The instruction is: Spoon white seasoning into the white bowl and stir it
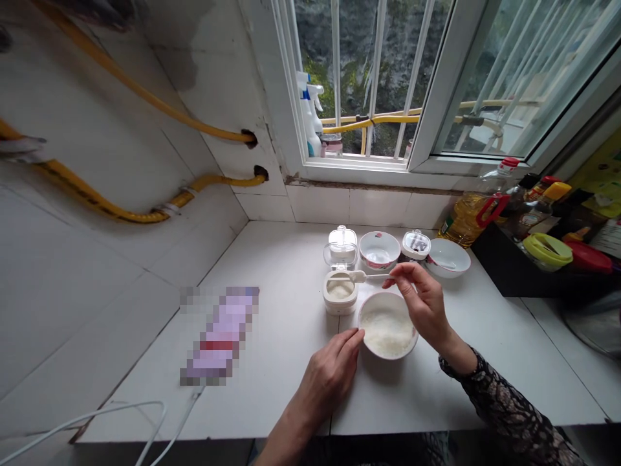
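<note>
My right hand pinches the handle of a small white spoon. The spoon is level, and its bowl end, heaped with white powder, hangs at the right rim of a seasoning jar. That jar stands with its clear lid flipped up and has pale granules inside. Below the spoon sits a white bowl containing a whitish, powdery or grainy substance. My left hand rests on the counter with its fingertips against the bowl's left rim, holding it; part of the fingers is hidden.
Behind are a floral bowl, a lidded jar and another white bowl. An oil bottle and sauce bottles stand at the right by a black rack. A blurred purple object with a white cable lies left.
</note>
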A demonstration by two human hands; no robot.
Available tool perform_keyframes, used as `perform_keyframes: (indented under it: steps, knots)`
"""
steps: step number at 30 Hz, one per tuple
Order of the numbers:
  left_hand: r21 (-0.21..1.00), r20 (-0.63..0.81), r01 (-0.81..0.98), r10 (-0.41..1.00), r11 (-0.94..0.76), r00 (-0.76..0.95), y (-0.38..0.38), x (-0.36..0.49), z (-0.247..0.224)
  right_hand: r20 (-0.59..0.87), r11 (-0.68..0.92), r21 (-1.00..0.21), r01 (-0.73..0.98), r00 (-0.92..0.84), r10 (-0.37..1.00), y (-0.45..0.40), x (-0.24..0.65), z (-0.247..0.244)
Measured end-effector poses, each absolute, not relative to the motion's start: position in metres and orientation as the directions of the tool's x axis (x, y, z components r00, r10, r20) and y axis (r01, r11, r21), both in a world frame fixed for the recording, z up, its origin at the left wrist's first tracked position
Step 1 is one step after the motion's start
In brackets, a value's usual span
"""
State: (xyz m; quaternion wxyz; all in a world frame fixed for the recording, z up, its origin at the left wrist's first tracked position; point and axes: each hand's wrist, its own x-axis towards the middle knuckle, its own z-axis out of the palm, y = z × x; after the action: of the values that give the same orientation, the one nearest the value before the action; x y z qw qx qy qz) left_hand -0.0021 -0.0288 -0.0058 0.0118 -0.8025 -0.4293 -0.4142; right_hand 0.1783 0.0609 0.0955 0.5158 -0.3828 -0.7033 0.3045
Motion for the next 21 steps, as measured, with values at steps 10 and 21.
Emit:
perform_keyframes:
  steps: [10,21]
  knots:
    - [0.343,0.662,0.695,0.687,-0.632,0.298,-0.029,-0.003,-0.003,0.719,0.837,-0.366,0.407,-0.448,0.532,0.061,0.174,0.080]
    - [0.347,0.657,0.700,0.694,-0.624,0.293,-0.029,-0.002,-0.003,0.591,0.694,-0.453,0.560,-0.394,0.704,0.059,0.208,0.062]
